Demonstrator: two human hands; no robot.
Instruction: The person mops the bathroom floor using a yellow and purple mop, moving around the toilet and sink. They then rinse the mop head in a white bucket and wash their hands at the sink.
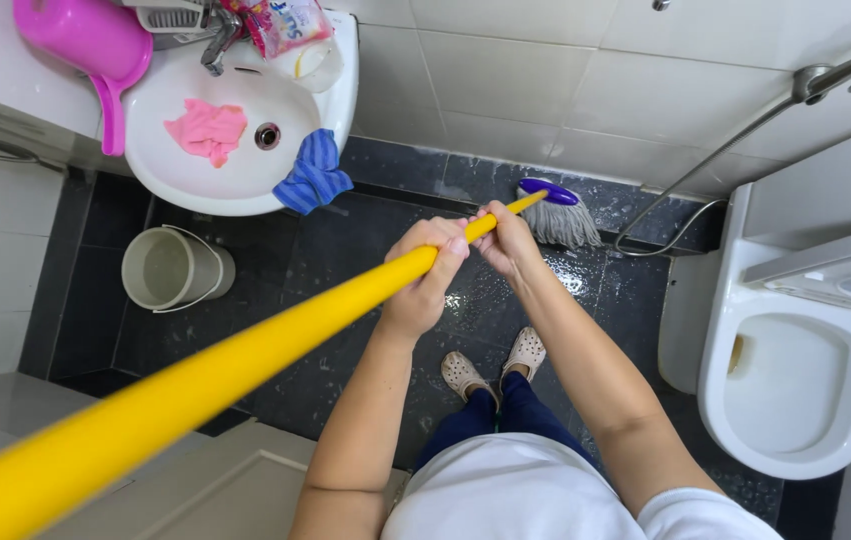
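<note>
mop with a yellow handle (pixel 245 350) and a purple-capped grey string head (pixel 557 212) is the thing in hand. its head rests on the wet dark tile floor (pixel 345 260), right against the foot of the white tiled wall (pixel 545 80), between the washbasin and the toilet. the handle runs from there back up toward the camera, passing well beside the washbasin (pixel 235 130).

both hands sit on the handle, closer to the mop head than to the near end. the left hand (pixel 423 280) has its grip wrapped shut around the handle, fingers curled over the top. the right hand (pixel 507 240) is just ahead of it, closer to the mop head, its grip also clamped on the handle. the two hands nearly touch.

judging from the wet sheen on the floor about the mop head, the step in hand looks like scrubbing the strip of floor along the wall. a next stroke would call for keeping both hands tight and the head flat to the tiles, steering clear of the hose (pixel 665 220) lying near the toilet (pixel 795 390).

a beige bucket (pixel 173 268) stands on the floor under the washbasin, a blue cloth (pixel 315 172) hangs over the basin's rim, and a pink cloth (pixel 207 130) lies inside it.
</note>
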